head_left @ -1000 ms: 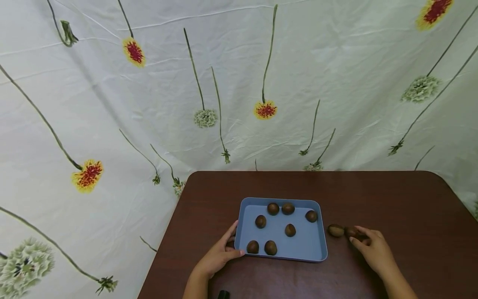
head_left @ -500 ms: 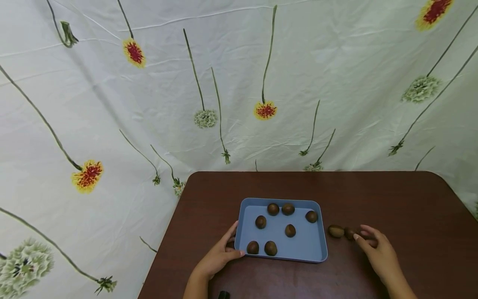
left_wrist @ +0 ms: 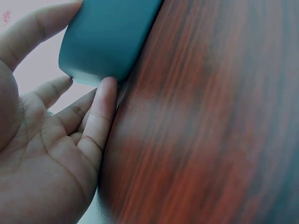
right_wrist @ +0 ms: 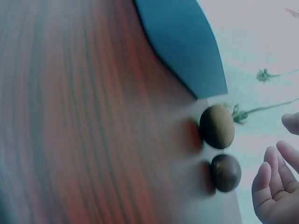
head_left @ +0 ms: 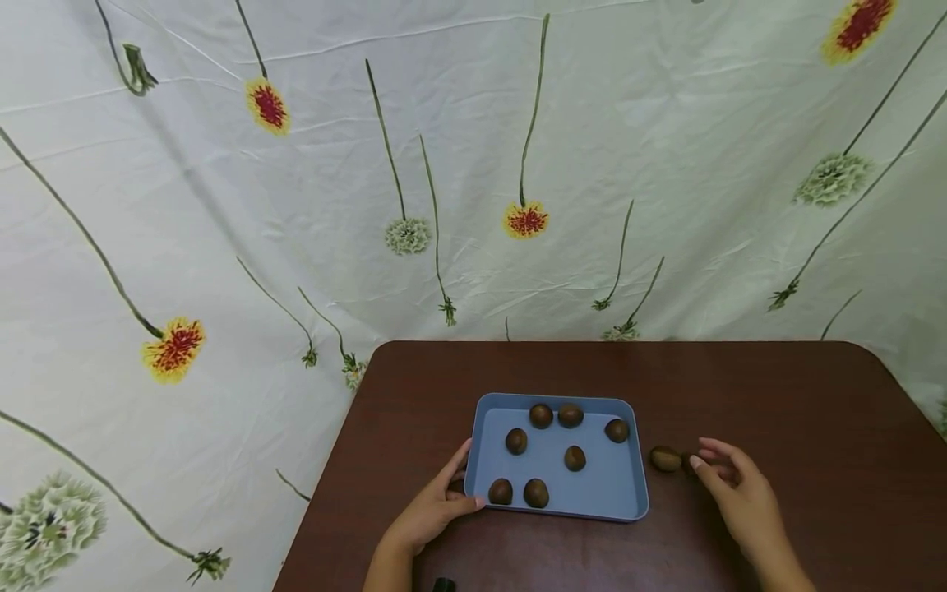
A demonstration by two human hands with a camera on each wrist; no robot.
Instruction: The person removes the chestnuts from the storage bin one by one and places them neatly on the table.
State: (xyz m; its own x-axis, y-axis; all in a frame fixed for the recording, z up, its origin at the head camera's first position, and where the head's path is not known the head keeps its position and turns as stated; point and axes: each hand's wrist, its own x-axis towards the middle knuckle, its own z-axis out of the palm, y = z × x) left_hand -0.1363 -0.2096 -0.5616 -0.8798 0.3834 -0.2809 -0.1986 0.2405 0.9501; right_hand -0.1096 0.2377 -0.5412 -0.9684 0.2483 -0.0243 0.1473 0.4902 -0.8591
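Nuts (head_left: 536, 493), seven of them, brown and rounded, lie scattered in a shallow blue tray (head_left: 607, 487) with rounded corners on a dark reddish-brown bench (head_left: 592, 366). Two sit side by side along the far wall and one stands toward the far right corner; another lies to the left, one right of centre, and two beside each other at the near wall, toward the left. Their skins range from dark chocolate to a lighter olive brown, with soft highlights.

Two more rest on the bench just right of the tray. Nearest the tray is an oval nut (head_left: 666, 459), the longer of the pair; the right wrist view shows it dark on one side and tan on the other. Beside it sits a dark nut (right_wrist: 226, 173), smaller, rounder and glossy, partly hidden by fingertips in the head view.

At left, a person's left hand (head_left: 432, 510) rests against the tray's near left corner, thumb at the near edge, fingers spread along the side. Across the bench, the right hand (head_left: 743, 493) hovers near the dark nut, its fingers loosely bent and parted. Behind hangs a pale cloth (head_left: 666, 123) printed with flowers on long stems.
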